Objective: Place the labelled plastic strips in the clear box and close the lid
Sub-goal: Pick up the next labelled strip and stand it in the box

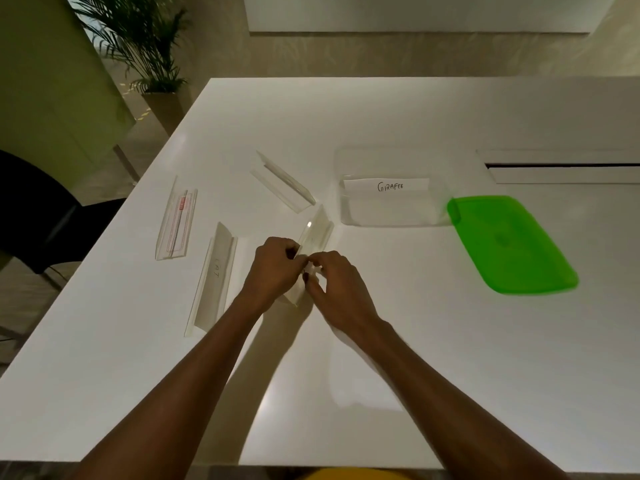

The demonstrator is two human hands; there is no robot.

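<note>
One white worktop [381,341] carries everything. To the right lies the green lid [509,244], flat and off the box [391,221], touching or just beside its right corner. The box is clear and open, and holds one strip marked GIRAFEE [386,186], leaning along its far side.

Four strips are outside it. The CAT strip [214,275] lies left of the hands, and the red-marked strip [176,220] is further left. A third strip [282,181], whose label I cannot read, lies between those two and the box. The held strip [317,230] points from the hands towards the box's near-left corner.

The left grip [273,268] and right grip [337,282] meet at the held strip's near end, and both pinch it with curled fingertips. Whether its far end rests on the worktop I cannot tell.

These strips look like thin, folded clear plastic. I judge them very light, fairly stiff along their length, smooth enough to slide under a fingertip, and likely to flex rather than break. A pinch across the fold, near the middle or at one end, should hold well. The flat faces would give poor purchase against the glossy worktop. Each strip probably has to go in lengthways to fit beside the one already there.
</note>
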